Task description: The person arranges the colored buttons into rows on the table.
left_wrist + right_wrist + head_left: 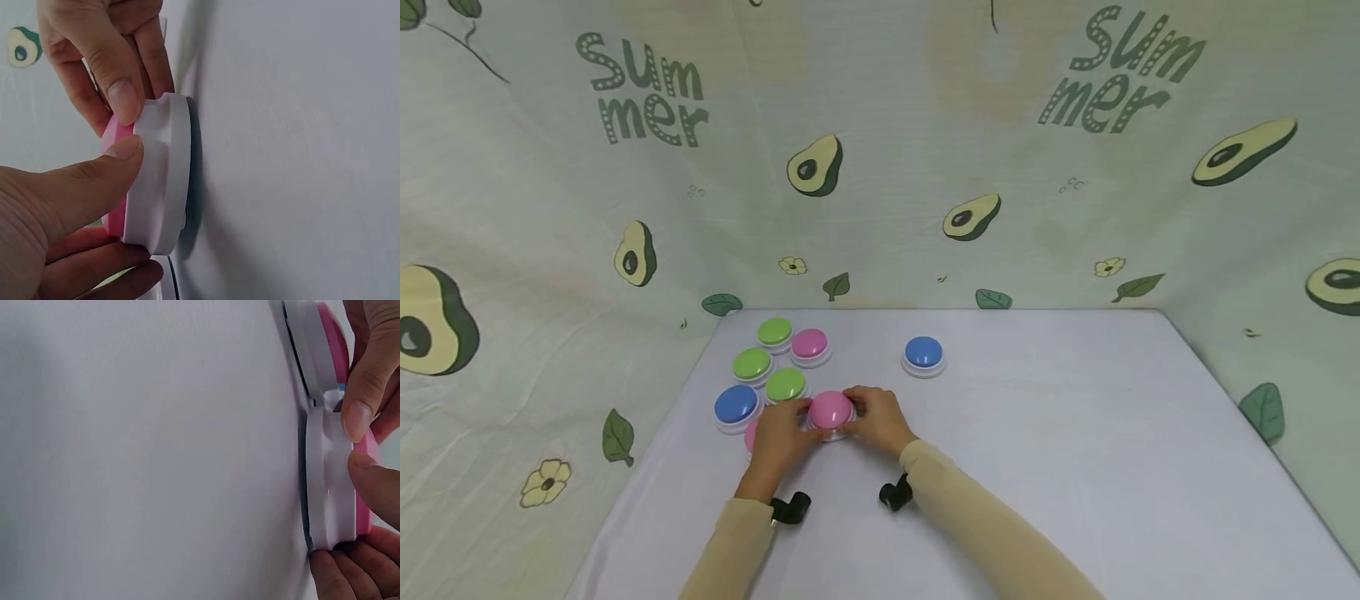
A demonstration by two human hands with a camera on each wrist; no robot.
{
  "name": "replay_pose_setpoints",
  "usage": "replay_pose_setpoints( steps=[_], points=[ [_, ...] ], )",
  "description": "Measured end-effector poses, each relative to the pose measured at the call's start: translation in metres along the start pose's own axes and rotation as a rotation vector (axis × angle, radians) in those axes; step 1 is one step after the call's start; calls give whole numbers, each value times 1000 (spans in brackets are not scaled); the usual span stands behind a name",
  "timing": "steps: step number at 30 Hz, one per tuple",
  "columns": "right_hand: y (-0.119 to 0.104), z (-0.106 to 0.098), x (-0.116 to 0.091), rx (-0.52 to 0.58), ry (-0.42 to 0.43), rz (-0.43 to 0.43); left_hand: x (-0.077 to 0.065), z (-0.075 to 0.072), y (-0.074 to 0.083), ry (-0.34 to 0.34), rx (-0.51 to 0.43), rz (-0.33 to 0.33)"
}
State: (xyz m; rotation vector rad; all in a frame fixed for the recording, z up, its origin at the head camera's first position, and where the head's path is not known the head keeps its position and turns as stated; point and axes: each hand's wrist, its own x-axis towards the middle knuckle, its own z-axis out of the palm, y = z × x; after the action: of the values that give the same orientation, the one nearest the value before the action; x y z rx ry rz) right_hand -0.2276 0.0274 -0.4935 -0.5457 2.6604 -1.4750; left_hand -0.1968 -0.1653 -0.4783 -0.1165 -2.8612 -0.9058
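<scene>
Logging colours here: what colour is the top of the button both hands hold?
The button's top is pink, clearest in the head view.

Your head view is bright and even; your wrist views are dimmer, with soft shadows across the desk [1075, 467].

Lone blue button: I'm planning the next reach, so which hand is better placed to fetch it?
Likely the right hand, nearer the lone blue button; the left hand lies beyond the pink button both hold.
</scene>
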Motion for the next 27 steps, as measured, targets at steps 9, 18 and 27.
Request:
replay_pose_setpoints(
  steps=[9, 18, 27],
  points=[
    [6, -19, -2, 31, 45, 3, 6, 12, 20, 42, -102, 1],
    [16, -46, -5, 61, 100, 9, 22, 33, 39, 88, -230, 37],
    [29, -72, -15, 25, 179, 78, 36, 60, 61, 64, -376, 36]
  ],
)
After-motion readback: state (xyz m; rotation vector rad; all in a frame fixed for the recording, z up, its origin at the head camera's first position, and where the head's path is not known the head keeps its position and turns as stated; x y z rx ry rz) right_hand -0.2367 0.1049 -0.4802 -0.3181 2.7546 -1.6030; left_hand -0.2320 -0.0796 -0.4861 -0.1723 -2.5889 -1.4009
